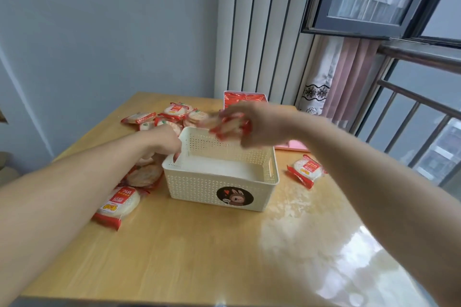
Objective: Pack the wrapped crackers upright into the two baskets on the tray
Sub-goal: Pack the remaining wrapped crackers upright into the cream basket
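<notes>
A cream lattice basket [212,185] with a bunny sticker stands on the wooden table, its inside bare. My right hand [259,124] grips a bunch of red-and-white wrapped crackers [228,127] above the basket's far rim; this part is blurred. My left hand [164,142] rests at the basket's left rim, fingertips curled over the edge. Behind, a pink basket [245,97] holds red packets standing on edge. Loose crackers lie in a pile at the far left [174,113], beside my left forearm [122,203], and one lies at the right [306,169].
A pink tray [298,146] shows behind my right wrist. The table [199,244] ends close to a white radiator and a curtain at the back right. A window with metal bars runs along the right side.
</notes>
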`<state>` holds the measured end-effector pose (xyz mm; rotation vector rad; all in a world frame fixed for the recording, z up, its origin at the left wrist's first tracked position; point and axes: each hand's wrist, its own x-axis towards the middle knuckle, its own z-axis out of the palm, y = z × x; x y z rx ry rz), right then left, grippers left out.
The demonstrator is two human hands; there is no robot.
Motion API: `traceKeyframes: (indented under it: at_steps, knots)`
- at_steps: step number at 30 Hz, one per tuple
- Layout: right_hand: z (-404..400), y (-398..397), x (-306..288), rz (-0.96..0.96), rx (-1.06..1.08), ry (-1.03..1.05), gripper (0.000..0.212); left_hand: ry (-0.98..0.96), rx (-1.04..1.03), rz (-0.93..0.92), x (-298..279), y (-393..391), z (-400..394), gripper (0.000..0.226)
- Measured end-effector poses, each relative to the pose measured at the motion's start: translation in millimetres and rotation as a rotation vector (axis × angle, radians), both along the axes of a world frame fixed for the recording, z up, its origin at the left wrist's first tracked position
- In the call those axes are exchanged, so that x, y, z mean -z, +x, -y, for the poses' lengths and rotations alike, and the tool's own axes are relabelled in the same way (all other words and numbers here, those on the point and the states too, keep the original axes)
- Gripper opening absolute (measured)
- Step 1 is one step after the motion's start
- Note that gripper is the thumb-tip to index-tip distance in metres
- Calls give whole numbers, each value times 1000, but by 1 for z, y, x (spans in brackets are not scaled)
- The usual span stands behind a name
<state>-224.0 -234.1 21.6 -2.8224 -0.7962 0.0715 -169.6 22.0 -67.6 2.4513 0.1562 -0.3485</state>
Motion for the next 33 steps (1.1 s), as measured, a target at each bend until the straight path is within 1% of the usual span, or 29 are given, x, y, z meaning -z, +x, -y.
traceKeyframes:
  at_steps: [2, 4, 5, 6, 7, 8, 10, 11, 12, 13, 14, 15, 16, 17, 18, 20, 21, 23, 25, 26, 27, 28, 29, 30, 31, 32, 33]
  knots:
    - [-18, -2, 31, -66, -101, -138, 71, -20, -5, 26, 1, -2, 3, 10]
    - [-25, 3, 56, -88, -126, -204, 68, -41, -17, 31, 1, -4, 4, 6]
    - [-23, 4, 60, -110, -111, -187, 70, -45, -13, 33, 2, -4, 4, 6]
    - [-18, 7, 58, -141, -94, -119, 71, -38, -2, 38, 3, -3, 3, 8]
    - [-11, 9, 51, -159, -82, -16, 69, -27, 8, 46, 3, -2, 3, 10]
    - [-1, 13, 41, -141, -68, 98, 60, -11, 14, 53, 5, 0, 2, 11]
    - [28, 28, 27, 26, 66, 248, 36, 21, 23, 69, 9, 4, 0, 14]
    - [45, 38, 24, 111, 190, 246, 26, 34, 30, 76, 10, 5, -1, 14]
    - [65, 49, 25, 146, 320, 159, 20, 41, 32, 80, 11, 6, -1, 15]
    - [84, 57, 29, 107, 445, -9, 21, 40, 38, 80, 11, 6, -1, 16]
    - [100, 62, 39, -3, 552, -183, 30, 37, 46, 79, 11, 6, -2, 16]
    - [116, 64, 53, -155, 624, -333, 43, 29, 57, 79, 10, 6, -2, 16]
    - [129, 63, 67, -299, 681, -394, 58, 23, 63, 75, 9, 5, -3, 16]
    - [139, 61, 79, -415, 737, -386, 70, 17, 70, 70, 9, 5, -4, 15]
    - [146, 60, 89, -470, 783, -375, 79, 12, 73, 67, 9, 4, -5, 14]
    - [152, 57, 102, -462, 804, -371, 90, -13, 72, 71, 10, 3, -6, 14]
    - [151, 56, 103, -439, 794, -363, 90, -23, 68, 78, 10, 2, -6, 13]
    - [143, 56, 102, -415, 756, -361, 81, -30, 49, 101, 11, -1, -7, 11]
    - [136, 58, 100, -420, 769, -270, 68, -26, 39, 118, 13, -3, -8, 12]
    - [130, 59, 95, -377, 784, -208, 54, -25, 36, 130, 14, -3, -8, 15]
    - [123, 59, 87, -258, 797, -169, 38, -30, 31, 142, 16, -2, -8, 18]
    - [116, 60, 77, -77, 790, -134, 29, -42, 21, 150, 18, -1, -8, 22]
    - [105, 61, 66, 110, 759, -36, 26, -49, 12, 153, 18, -2, -9, 23]
    - [90, 55, 50, 229, 736, 156, 29, -54, 9, 151, 18, -2, -9, 22]
    - [74, 49, 36, 275, 679, 358, 36, -56, 10, 145, 16, -4, -8, 19]
    - [54, 42, 21, 249, 573, 497, 40, -69, 12, 130, 15, -5, -9, 16]
    - [34, 35, 12, 171, 454, 560, 41, -77, 21, 114, 14, -6, -8, 16]
